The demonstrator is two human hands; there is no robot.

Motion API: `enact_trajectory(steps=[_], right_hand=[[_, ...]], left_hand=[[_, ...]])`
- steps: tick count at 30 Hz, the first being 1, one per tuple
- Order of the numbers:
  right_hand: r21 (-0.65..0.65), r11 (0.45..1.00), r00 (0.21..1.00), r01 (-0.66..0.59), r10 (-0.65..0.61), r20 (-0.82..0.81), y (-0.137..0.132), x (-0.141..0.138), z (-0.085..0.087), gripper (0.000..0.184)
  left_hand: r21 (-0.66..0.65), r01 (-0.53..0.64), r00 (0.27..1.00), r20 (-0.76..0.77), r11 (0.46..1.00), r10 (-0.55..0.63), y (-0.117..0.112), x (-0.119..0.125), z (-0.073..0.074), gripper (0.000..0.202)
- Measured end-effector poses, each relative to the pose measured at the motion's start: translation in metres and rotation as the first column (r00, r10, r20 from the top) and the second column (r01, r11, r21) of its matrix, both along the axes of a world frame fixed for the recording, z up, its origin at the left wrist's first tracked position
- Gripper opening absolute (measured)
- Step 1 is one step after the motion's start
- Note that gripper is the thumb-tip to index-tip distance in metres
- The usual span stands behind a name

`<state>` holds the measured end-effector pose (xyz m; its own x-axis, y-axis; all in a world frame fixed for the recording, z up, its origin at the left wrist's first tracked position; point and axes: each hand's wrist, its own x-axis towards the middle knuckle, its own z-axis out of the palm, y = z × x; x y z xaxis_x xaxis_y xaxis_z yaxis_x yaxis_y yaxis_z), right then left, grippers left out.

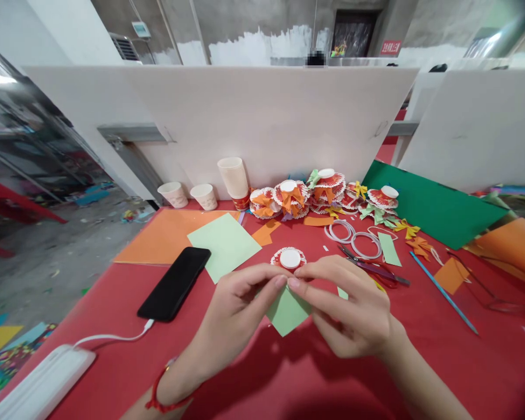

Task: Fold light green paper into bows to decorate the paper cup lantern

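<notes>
Both of my hands meet above the red table (420, 361) and pinch the top edge of a small light green paper piece (286, 312). My left hand (234, 312) grips it with thumb and forefinger on the left. From the right, my right hand (350, 309) pinches the same piece. The paper hangs down between the hands with a pointed lower corner. Just behind the fingertips lies a cut red-and-white paper cup flower (289, 258), bottom up.
A black phone (175, 283) on a white cable lies left, beside a white power bank (39, 385). Light green (223, 242), orange (166, 233) and dark green (433, 204) sheets, paper cups (234, 178), finished cup flowers (324, 192), scissors (374, 268), white rings (354, 236) and a blue pencil (444, 291) surround.
</notes>
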<state>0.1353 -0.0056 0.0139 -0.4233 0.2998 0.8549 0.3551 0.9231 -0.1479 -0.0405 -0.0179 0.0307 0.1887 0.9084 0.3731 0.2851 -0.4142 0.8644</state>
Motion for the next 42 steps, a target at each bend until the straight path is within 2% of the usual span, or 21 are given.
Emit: enact_trajectory(steps=[2,4,7,9,11,15,17,22,24,27,29,31,34,36,42], right_hand=[[-0.107,0.994,0.992,0.002,-0.015,-0.124,0.000,-0.004,0.001,0.019],[-0.239,0.971,0.978,-0.010,-0.041,-0.204,-0.001,-0.007,0.002,0.011],[-0.377,0.924,0.966,-0.060,-0.041,-0.253,-0.001,-0.010,0.002,0.011],[-0.440,0.893,0.961,-0.097,-0.031,-0.274,-0.002,-0.010,0.003,0.012],[-0.487,0.864,0.961,-0.131,-0.009,-0.276,-0.003,-0.009,0.003,0.012],[-0.525,0.838,0.960,-0.150,-0.003,-0.278,-0.002,-0.007,0.005,0.011],[-0.521,0.842,0.960,-0.137,-0.016,-0.279,-0.001,-0.006,0.005,0.011],[-0.458,0.887,0.956,-0.062,-0.079,-0.284,-0.002,-0.007,0.001,0.014],[-0.409,0.912,0.951,-0.023,-0.106,-0.290,-0.004,-0.008,-0.002,0.017],[-0.383,0.924,0.944,0.007,-0.133,-0.302,-0.004,-0.010,-0.004,0.018],[-0.396,0.918,0.945,0.007,-0.135,-0.297,-0.003,-0.011,-0.003,0.017],[-0.409,0.912,0.951,0.005,-0.131,-0.279,-0.002,-0.011,-0.002,0.017],[-0.412,0.911,0.961,-0.004,-0.110,-0.253,-0.001,-0.012,0.000,0.019],[-0.398,0.917,0.968,-0.010,-0.091,-0.234,-0.001,-0.012,0.001,0.019],[-0.335,0.942,0.976,0.004,-0.076,-0.203,-0.002,-0.009,-0.001,0.023]], left_hand=[[0.118,-0.021,0.997,-0.076,0.993,0.030,0.000,0.000,-0.002,0.019],[0.282,-0.034,0.987,-0.139,0.959,0.076,0.000,0.001,-0.006,0.018],[0.536,0.017,0.975,-0.197,0.844,0.105,0.003,0.001,-0.015,0.015],[0.623,0.074,0.973,-0.216,0.779,0.081,0.005,0.001,-0.018,0.015],[0.608,0.102,0.975,-0.220,0.787,0.044,0.005,0.000,-0.017,0.015],[0.371,0.096,0.980,-0.199,0.923,-0.022,0.004,-0.002,-0.009,0.017],[0.261,0.069,0.989,-0.143,0.963,-0.032,0.004,-0.002,-0.006,0.016],[0.017,-0.004,0.999,0.051,1.000,0.003,0.007,0.001,-0.005,0.021],[-0.029,-0.003,0.996,0.085,1.000,0.006,0.008,0.004,-0.007,0.023],[0.026,-0.030,0.997,0.077,0.999,0.028,0.006,0.008,-0.012,0.015],[0.132,-0.100,0.991,0.101,0.986,0.087,0.005,0.008,-0.015,0.009],[0.244,-0.135,0.987,0.121,0.960,0.107,0.004,0.008,-0.018,0.013],[0.365,-0.068,0.997,0.061,0.928,0.049,0.005,0.007,-0.018,0.017],[0.387,-0.065,0.998,0.042,0.920,0.053,0.006,0.006,-0.016,0.017],[0.311,-0.168,0.985,0.095,0.935,0.145,0.004,0.006,-0.015,0.014]])
